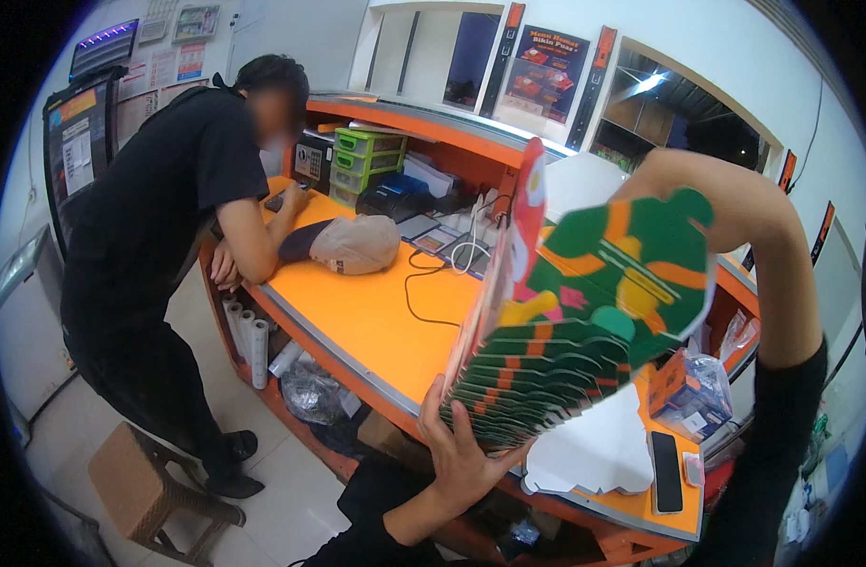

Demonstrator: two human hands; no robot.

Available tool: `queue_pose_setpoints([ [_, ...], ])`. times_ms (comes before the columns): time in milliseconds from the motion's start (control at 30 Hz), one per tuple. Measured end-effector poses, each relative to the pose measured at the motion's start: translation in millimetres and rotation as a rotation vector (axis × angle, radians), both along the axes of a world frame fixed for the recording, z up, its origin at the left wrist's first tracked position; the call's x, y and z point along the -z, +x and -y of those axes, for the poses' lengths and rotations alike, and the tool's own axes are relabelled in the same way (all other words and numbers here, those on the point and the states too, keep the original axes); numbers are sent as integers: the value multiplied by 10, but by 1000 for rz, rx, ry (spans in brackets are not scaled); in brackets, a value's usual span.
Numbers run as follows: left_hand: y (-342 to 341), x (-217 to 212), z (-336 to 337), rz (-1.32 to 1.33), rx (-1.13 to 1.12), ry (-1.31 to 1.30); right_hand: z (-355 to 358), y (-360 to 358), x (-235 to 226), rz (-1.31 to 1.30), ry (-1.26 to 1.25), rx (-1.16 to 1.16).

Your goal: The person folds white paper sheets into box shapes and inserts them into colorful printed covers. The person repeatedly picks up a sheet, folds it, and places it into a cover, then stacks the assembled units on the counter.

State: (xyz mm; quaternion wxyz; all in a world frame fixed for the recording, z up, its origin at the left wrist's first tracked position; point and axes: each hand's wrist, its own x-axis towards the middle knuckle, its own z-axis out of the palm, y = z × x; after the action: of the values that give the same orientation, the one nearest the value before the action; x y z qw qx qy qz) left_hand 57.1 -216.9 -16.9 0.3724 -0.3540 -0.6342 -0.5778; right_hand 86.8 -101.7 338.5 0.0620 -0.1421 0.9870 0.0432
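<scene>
Left hand (466, 468) is gripping the lower edge of a stack of green printed card sheets (537, 378), fingers closed around it; the stack is tilting above the orange counter (357, 312). Right hand (693, 172) is curving over behind the stack's top; fingers hidden, grip cannot be told. White card pieces (594, 449) are lying beneath, a phone (667, 472) beside them near the counter's metal-trimmed edge. A blue-and-orange box (681, 397) is bearing print and a white label. The under-counter shelf is holding rolls (259, 350) and a plastic bag (315, 389). The counter is running on from stack to cap (357, 244). Beyond, a co-worker (168, 180) is leaning on it near green drawers (362, 165), contents unclear; a lettered poster (546, 76) is hanging behind.
</scene>
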Motion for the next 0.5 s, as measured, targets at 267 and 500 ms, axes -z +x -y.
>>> queue_pose_setpoints([
  [267, 16, -17, 111, -45, -71, -50, 182, -504, 409, 399, 190, 154],
  [500, 26, -49, -76, 21, -28, -41, 57, -768, 831, 409, 182, 373],
])
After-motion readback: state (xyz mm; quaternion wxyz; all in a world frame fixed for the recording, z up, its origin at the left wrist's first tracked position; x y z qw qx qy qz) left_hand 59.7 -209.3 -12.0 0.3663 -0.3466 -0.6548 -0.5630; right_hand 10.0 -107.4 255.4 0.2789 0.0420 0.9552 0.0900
